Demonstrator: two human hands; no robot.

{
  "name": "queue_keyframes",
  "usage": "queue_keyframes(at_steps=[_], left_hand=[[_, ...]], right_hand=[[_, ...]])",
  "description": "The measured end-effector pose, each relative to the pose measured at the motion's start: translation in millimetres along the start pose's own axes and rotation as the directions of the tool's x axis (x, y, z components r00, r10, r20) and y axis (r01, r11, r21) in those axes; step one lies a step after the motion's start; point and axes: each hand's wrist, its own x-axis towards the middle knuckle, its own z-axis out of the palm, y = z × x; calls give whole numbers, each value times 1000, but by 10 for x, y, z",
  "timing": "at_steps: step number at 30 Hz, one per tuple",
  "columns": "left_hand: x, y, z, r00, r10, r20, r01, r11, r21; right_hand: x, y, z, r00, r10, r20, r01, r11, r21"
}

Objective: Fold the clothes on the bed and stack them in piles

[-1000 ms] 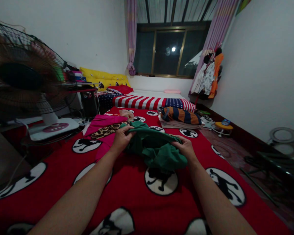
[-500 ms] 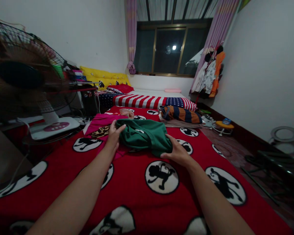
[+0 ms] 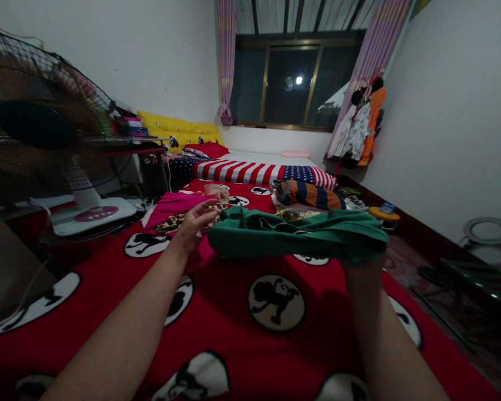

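Observation:
A green garment [image 3: 284,236], loosely folded into a long bundle, is raised over the red blanket [image 3: 234,345] with the monkey print. My right hand [image 3: 364,268] is under its right end and holds it up; the fingers are hidden by the cloth. At the left end of the bundle is my left hand [image 3: 195,225], its fingers apart and slightly curved, close by the cloth. Just beyond this hand lie a bright pink garment [image 3: 177,207] and a leopard-print cloth [image 3: 171,225].
Behind the green garment rest an orange and navy striped garment [image 3: 311,195] and a patterned cloth [image 3: 296,214]. A standing fan [image 3: 83,189] is on the left. A bed with a striped cover [image 3: 242,171] stands farther back. A stool [image 3: 383,214] is on the right.
The green garment has been lifted and stretched out to the right with my right hand, which has moved beneath its end. My left hand has loosened its grip on the cloth.

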Motion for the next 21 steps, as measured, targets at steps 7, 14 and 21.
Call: queue_keyframes(at_steps=[7, 14, 21], left_hand=[[-68, -401, 157, 920, 63, 388, -274, 811, 517], [-168, -579, 266, 804, 94, 587, -559, 456, 692], [-155, -520, 267, 853, -62, 518, -362, 646, 672]], right_hand=[[206, 443, -114, 912, 137, -387, -243, 940, -238], [226, 453, -289, 902, 7, -431, -215, 874, -435], [103, 566, -292, 989, 126, 74, 34, 300, -953]])
